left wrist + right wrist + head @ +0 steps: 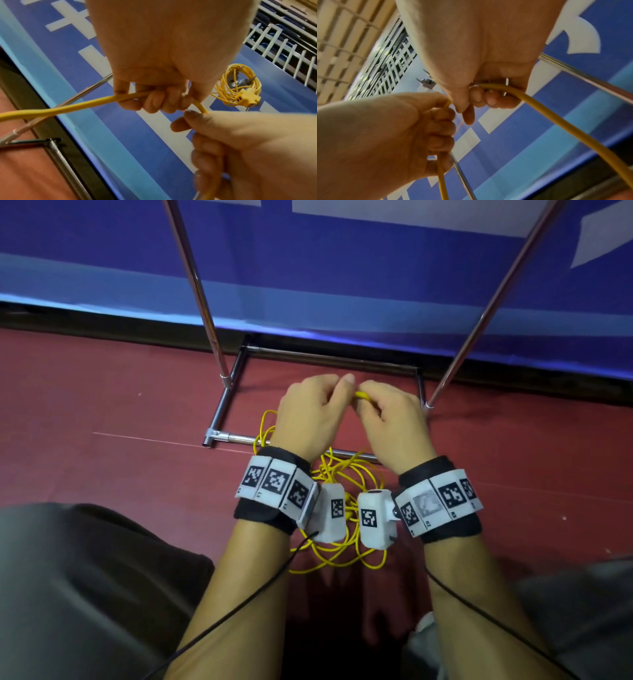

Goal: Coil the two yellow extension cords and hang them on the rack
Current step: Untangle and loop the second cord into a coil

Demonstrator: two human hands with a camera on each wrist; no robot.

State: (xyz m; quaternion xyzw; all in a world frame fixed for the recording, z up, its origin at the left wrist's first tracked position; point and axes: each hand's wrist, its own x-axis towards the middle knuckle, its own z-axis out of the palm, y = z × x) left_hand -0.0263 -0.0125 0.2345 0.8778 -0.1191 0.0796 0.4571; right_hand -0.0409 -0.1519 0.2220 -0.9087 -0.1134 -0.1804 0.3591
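A yellow extension cord [361, 397] runs between my two hands, which are side by side above the rack's base. My left hand [315, 412] grips it with curled fingers [154, 100], and the cord [68, 108] trails off to the left. My right hand [390, 419] also holds it in curled fingers [488, 98], with the cord [573, 128] dropping away below. The rest of this cord lies in loose loops [342, 556] on the floor under my wrists. A second yellow cord [238, 86] hangs coiled high on the rack, its socket end [247, 99] dangling.
The rack's two metal poles [195, 282] [496, 302] rise from a rectangular base frame [329, 359] on the red floor [102, 405]. A blue banner [342, 268] stands right behind the rack. My knees [85, 577] frame the bottom of the head view.
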